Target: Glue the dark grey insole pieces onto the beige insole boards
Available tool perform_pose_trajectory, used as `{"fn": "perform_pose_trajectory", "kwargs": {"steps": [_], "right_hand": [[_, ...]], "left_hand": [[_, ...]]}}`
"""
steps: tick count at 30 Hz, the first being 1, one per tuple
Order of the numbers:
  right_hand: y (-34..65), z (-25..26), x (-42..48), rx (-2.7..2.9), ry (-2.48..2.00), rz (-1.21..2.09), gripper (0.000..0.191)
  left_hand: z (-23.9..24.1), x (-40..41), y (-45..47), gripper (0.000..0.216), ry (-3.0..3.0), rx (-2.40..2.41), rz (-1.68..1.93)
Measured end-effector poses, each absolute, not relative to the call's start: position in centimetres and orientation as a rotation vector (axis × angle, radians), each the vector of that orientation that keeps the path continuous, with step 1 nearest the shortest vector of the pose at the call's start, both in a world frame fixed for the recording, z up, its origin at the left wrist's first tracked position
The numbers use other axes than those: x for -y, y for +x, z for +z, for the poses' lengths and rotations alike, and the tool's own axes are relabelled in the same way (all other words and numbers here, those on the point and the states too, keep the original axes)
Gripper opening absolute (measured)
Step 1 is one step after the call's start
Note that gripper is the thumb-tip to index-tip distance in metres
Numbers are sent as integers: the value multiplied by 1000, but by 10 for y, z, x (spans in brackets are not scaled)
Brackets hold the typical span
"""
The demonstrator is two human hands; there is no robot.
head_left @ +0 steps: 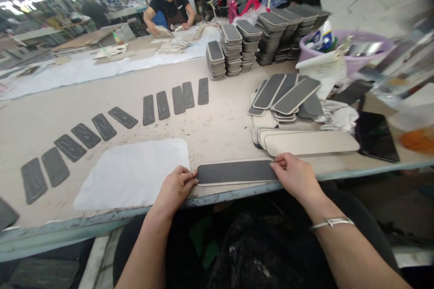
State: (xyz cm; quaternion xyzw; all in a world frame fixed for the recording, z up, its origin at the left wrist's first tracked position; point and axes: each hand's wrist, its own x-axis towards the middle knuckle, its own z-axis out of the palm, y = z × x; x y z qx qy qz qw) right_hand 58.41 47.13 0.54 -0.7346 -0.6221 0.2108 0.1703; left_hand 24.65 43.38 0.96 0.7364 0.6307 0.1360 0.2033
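Note:
A long flat panel (235, 172), dark grey with a cream border and rounded corners, lies along the table's front edge. My left hand (178, 186) pinches its left end between thumb and fingers. At the opposite end, my right hand (293, 174) grips the upper right corner, fingers closed. A white sheet (135, 174) lies just left of my left hand. Beyond my right hand rests a fanned pile of cream panels (312, 142), and behind that a loose heap of grey panels with pale edges (288, 95).
Several dark grey pieces (105, 127) with shiny smears form a curved row on the left. Stacks of bordered panels (232, 49) stand at the back, beside a purple basin (366, 49). A black tablet-like object (378, 135) lies right. A masked person (171, 4) works across the table.

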Motion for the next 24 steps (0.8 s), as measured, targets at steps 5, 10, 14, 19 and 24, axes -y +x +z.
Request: {"fn": "perform_pose_trajectory", "kwargs": {"steps": [5, 10, 14, 19, 24], "right_hand": [[584, 5, -471, 1837, -2127, 542, 13], [582, 5, -470, 1908, -2168, 457, 19], [581, 5, -470, 1938, -2160, 410, 18], [585, 1, -471, 1948, -2149, 429, 21], [590, -6, -473, 1957, -2206, 439, 22]], "left_hand": [[10, -434, 248, 23, 2071, -1785, 315], [10, -433, 249, 23, 2048, -1796, 302], [12, -433, 250, 23, 2023, -1808, 315], [15, -431, 253, 22, 1960, -1842, 363], [19, -428, 255, 32, 1954, -1857, 414]]}}
